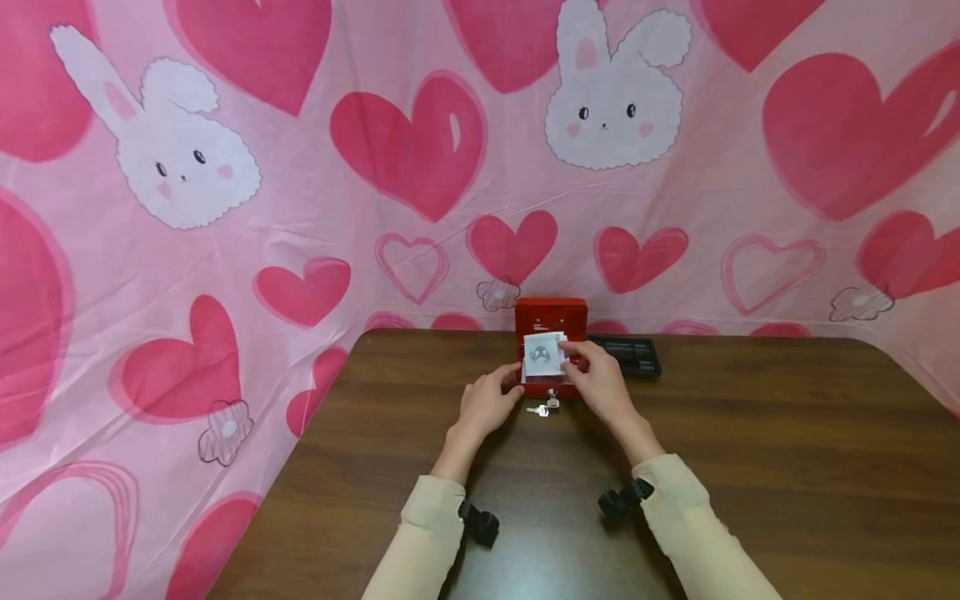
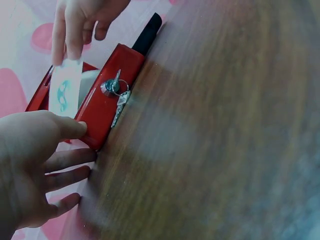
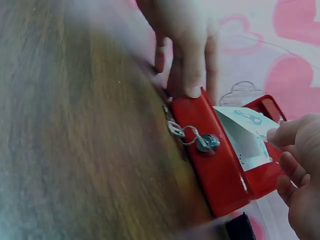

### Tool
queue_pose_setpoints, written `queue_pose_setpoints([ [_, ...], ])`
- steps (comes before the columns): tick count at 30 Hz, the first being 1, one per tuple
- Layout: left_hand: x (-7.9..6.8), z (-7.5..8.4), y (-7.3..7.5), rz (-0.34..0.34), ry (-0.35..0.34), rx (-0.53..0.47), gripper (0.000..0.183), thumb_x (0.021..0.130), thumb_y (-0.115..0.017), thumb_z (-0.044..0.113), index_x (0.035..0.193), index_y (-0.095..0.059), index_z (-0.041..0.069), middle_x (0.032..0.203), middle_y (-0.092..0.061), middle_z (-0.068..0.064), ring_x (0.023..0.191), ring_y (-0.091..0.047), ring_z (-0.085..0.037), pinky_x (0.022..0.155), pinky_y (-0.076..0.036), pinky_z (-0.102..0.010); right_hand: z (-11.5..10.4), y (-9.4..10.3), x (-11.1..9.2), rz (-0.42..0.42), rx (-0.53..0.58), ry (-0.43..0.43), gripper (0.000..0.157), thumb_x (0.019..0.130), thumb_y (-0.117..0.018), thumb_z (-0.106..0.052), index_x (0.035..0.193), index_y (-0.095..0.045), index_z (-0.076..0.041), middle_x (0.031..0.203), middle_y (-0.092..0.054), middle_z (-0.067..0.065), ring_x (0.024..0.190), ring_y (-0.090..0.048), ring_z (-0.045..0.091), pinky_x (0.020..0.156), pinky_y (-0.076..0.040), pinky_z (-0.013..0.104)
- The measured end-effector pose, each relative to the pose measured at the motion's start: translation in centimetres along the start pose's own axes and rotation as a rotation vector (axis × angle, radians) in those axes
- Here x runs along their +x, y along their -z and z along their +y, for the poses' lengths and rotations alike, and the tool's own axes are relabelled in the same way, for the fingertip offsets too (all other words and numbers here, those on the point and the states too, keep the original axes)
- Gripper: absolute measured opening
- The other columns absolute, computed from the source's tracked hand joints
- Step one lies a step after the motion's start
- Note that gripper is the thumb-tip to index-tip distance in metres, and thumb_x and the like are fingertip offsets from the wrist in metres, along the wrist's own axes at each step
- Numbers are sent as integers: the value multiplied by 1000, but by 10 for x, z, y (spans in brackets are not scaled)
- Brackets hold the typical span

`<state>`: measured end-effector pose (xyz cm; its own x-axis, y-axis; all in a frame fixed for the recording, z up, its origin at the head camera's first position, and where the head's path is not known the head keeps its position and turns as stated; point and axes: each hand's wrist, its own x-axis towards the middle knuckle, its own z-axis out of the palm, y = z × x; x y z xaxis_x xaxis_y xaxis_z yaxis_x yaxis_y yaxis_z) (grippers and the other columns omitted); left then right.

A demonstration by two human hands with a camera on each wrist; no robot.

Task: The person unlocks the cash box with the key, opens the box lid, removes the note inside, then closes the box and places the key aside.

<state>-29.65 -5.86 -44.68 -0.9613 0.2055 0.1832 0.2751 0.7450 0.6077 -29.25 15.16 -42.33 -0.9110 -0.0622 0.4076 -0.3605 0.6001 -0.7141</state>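
A small red cash box (image 1: 534,390) stands on the table with its lid (image 1: 551,308) raised. My left hand (image 1: 486,404) holds its left front corner, the thumb on the front face and the other fingers along the side. In my right hand (image 1: 602,385), a white printed paper (image 1: 542,360) is pinched by its right edge above the box opening. Another white paper (image 3: 256,159) shows under it, inside the box. A key sits in the front lock (image 3: 207,143), with a second key (image 2: 120,107) hanging from its ring.
Behind the right hand lies a black compartment tray (image 1: 639,357), beside the box. The brown wooden table (image 1: 750,467) ends at a pink cloth backdrop (image 1: 420,208) with hearts and rabbits, close behind the box. A black camera is strapped to each wrist.
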Motion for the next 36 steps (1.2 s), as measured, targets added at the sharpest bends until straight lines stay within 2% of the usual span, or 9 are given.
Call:
queue_pose_setpoints([
  [5, 0, -1, 0, 7, -9, 6, 45, 98, -60, 31, 141, -56, 23, 130, -68, -3, 122, -62, -25, 107, -39, -51, 0, 8, -5, 37, 9, -22, 34, 92, -69, -12, 125, -68, -8, 109, -67, 15, 84, -53, 23, 71, -47, 23],
  [9, 0, -1, 0, 7, -15, 5, 44, 98, -61, 31, 141, -57, 23, 127, -69, -4, 121, -63, -25, 107, -39, -51, 1, 13, -9, 72, 9, -16, 33, 90, -71, -10, 123, -68, -6, 106, -66, 19, 81, -52, 22, 67, -44, 21],
  [14, -3, -2, 0, 8, -7, -1, 43, 97, -62, 30, 140, -58, 23, 125, -70, -5, 119, -64, -26, 106, -40, -52, 3, 18, -10, 96, 24, 10, 33, 89, -72, -7, 122, -69, -5, 104, -67, 19, 77, -51, 18, 64, -41, 20],
  [19, -3, -1, -1, 6, -10, 0, 44, 97, -62, 30, 140, -57, 23, 125, -70, -5, 119, -63, -26, 105, -40, -52, 3, 29, -10, 94, 31, -3, 34, 89, -72, -10, 123, -69, -7, 106, -69, 16, 76, -50, 18, 61, -41, 21],
  [33, -1, -2, -1, 4, -11, 9, 45, 97, -62, 31, 141, -57, 24, 127, -70, -4, 121, -63, -26, 106, -39, -51, 8, 59, -8, 40, 17, -34, 33, 90, -73, -14, 122, -70, -8, 105, -69, 16, 81, -50, 22, 63, -42, 20],
  [36, -1, -2, 0, 9, -16, 11, 45, 97, -62, 31, 141, -57, 24, 127, -70, -4, 121, -63, -26, 106, -39, -52, 8, 64, -7, 34, 4, -19, 32, 90, -73, -14, 121, -70, -7, 105, -70, 16, 81, -50, 22, 63, -42, 21],
])
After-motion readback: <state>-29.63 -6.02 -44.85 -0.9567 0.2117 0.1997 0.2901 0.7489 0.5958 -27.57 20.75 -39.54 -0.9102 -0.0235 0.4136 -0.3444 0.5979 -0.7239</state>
